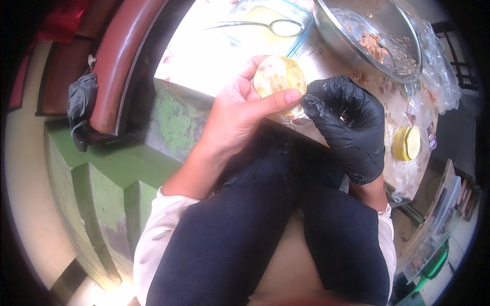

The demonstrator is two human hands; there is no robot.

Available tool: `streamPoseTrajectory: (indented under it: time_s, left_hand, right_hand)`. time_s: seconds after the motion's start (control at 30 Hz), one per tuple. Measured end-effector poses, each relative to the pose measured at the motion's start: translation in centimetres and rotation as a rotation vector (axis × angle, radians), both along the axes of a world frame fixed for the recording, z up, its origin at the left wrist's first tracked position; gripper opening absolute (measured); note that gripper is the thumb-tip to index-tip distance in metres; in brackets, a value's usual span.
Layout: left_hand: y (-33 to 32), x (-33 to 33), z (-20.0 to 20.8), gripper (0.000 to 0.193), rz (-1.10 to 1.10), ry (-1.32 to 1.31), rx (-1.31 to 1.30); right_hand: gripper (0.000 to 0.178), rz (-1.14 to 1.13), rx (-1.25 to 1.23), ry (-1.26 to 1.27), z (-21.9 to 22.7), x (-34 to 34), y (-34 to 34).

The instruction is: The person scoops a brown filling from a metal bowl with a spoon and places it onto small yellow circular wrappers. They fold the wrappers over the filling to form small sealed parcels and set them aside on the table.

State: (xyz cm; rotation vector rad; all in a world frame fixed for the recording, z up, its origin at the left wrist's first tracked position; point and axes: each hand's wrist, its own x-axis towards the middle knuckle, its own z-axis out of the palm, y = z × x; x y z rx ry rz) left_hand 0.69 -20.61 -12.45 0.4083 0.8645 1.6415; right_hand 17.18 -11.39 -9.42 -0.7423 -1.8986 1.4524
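Dark-trousered legs [229,229] fill the foreground. Beyond them, the bare left hand [237,112] holds a round yellow disc [279,76] up before the desk [178,56], pinching it between thumb and fingers. The black-gloved right hand [352,125] has its fingers curled at the disc's edge; whether they grip it cannot be told. Farther right sits a stack of yellow discs [407,144], below a steel bowl [380,20].
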Motion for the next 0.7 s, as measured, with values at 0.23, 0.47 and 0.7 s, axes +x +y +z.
streamPoseTrajectory:
  time_s: [0.23, 0.47, 0.7]
  left_hand:
    - [0.22, 0.27, -0.15, 0.064, 0.015, -0.002, 0.035]
    - [0.25, 0.17, -0.35, 0.064, 0.021, 0.009, 0.032]
    - [0.16, 0.01, -0.34, 0.064, -0.001, 0.002, 0.024]
  right_hand:
    - [0.014, -0.022, 0.114, -0.008, -0.32, 0.05, 0.2]
    - [0.013, -0.038, 0.029, -0.026, -0.02, -0.04, 0.1]
    - [0.013, -0.039, 0.012, -0.05, 0.38, 0.02, -0.03]
